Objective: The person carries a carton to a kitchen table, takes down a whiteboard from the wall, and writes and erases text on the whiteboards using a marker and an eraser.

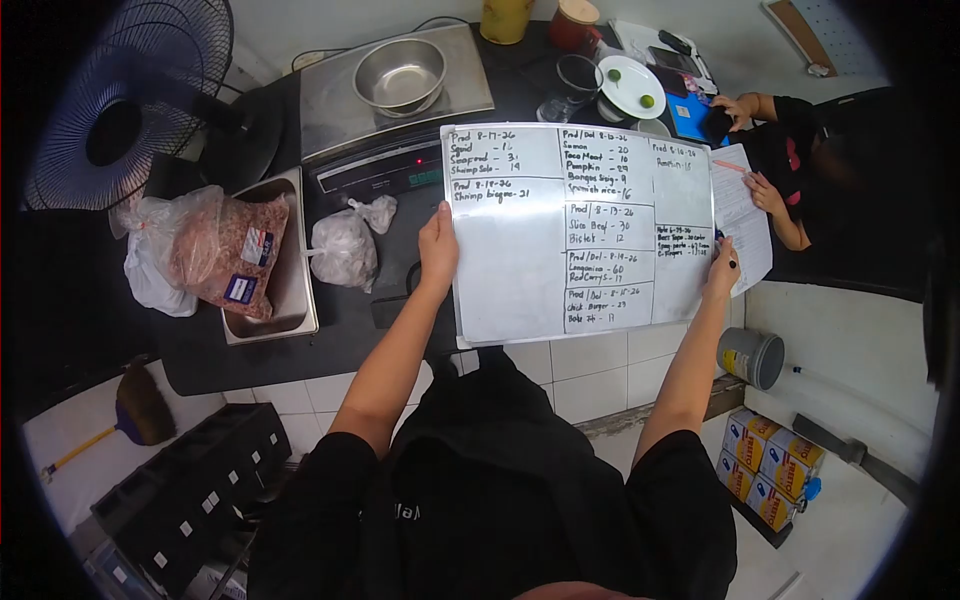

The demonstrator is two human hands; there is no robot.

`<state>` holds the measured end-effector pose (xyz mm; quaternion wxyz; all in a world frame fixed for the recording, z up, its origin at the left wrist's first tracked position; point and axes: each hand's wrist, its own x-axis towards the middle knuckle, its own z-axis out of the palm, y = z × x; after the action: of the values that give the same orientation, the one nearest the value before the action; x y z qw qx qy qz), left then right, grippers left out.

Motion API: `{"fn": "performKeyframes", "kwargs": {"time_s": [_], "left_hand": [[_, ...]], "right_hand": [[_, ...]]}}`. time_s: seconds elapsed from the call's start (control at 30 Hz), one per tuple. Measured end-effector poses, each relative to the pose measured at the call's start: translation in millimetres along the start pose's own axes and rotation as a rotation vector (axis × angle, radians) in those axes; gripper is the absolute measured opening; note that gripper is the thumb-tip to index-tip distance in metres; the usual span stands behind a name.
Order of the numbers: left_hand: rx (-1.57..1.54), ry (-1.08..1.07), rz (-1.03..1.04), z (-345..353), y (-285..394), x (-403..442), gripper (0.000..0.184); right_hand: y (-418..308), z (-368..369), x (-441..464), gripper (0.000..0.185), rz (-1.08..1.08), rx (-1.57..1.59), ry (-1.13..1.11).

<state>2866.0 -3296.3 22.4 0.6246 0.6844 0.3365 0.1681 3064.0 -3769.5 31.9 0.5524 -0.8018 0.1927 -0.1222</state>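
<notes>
A whiteboard [505,275] with handwritten product lists and dates is held up in front of me, slightly tilted. My left hand [436,247] is closed on its left edge. Gripping the lower right edge is my right hand [720,270], which also has a dark marker [732,264] between its fingers. Left of the board lie a tied bag of whitish powder [345,252] and a smaller tied bag [381,212]. A large bag of ground meat [225,245] with labels rests in a steel pan [308,312].
A scale [468,75] carries a metal bowl [400,75]. A fan [130,110] stands back left. At right, another person's hand [768,195] touches printed sheets [740,215]. A plate [630,100] holds green citrus. Yellow boxes [768,465] and a bucket [752,358] are on the floor.
</notes>
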Motion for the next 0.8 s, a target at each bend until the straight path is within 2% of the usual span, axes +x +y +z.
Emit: {"fn": "performKeyframes", "kwargs": {"time_s": [0.17,0.23,0.3,0.37,0.43,0.5,0.53,0.6,0.63,0.73,0.8], "left_hand": [[0.015,-0.003,0.053,11,-11,13,0.05],[-0.01,-0.036,0.002,9,-24,19,0.05],[-0.002,-0.034,-0.003,7,-15,15,0.051],[-0.005,-0.032,-0.005,6,-12,14,0.051],[-0.084,-0.06,-0.071,6,-17,14,0.052],[-0.064,-0.072,-0.106,4,-18,14,0.053],[-0.042,-0.088,-0.143,3,-19,14,0.054],[-0.033,-0.078,-0.152,1,-25,15,0.055],[-0.024,-0.071,-0.159,0,-28,15,0.056],[0.064,0.01,-0.117,-6,-25,12,0.057],[0.047,0.011,-0.11,-13,-23,11,0.056]], "right_hand": [[28,14,14,0.042,-0.08,0.155,0.034],[26,15,9,0.042,-0.077,-0.081,0.051],[20,12,2,0.042,-0.063,-0.115,0.034],[10,12,-2,0.045,-0.134,-0.253,0.046],[18,13,4,0.042,-0.158,-0.273,0.063],[18,13,4,0.039,-0.316,-0.327,0.106],[18,13,4,0.039,-0.319,-0.327,0.103],[14,12,1,0.038,-0.182,-0.259,0.078],[12,11,-1,0.038,-0.184,-0.259,0.075],[-20,18,-24,0.037,-0.247,-0.202,0.168],[-43,24,-39,0.036,-0.4,-0.228,0.267]]}}
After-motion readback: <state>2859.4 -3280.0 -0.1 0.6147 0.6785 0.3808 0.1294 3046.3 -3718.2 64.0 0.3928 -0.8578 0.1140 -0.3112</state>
